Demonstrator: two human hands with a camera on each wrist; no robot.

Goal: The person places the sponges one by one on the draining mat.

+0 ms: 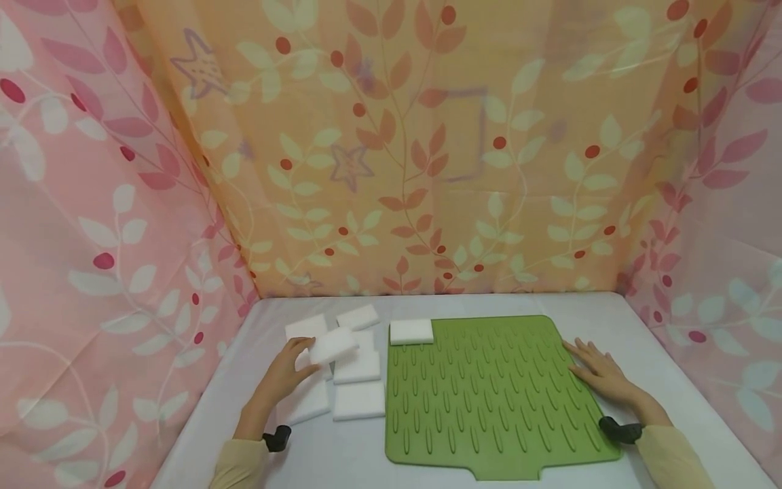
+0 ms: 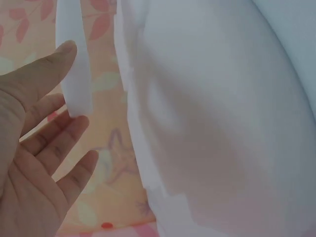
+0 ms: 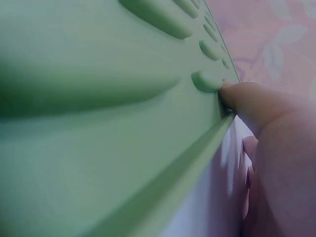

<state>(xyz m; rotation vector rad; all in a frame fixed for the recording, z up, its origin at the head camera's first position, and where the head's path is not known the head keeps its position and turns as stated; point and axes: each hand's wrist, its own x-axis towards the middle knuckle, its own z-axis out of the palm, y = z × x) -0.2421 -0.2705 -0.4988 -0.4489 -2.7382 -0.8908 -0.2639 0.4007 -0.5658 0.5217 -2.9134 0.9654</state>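
Flowered cloth (image 1: 537, 204) walls in the white table (image 1: 342, 455) on three sides. On the table's right part lies the green mat (image 1: 489, 397), studded with raised ridges, its tab towards me. My right hand (image 1: 605, 377) rests at the mat's right edge, fingers extended and slightly parted; the thumb touches the mat's upper surface just beside a ridge. My left hand (image 1: 284, 370) is above the loose white blocks (image 1: 359, 401) left of the mat, pinching one held block (image 1: 332, 346) by its end, thumb on one face, fingers against the other; my last finger stands free of it. That block hangs tilted, apart from the mat. Another, the placed block (image 1: 411, 331), lies flat in the mat's far left corner.
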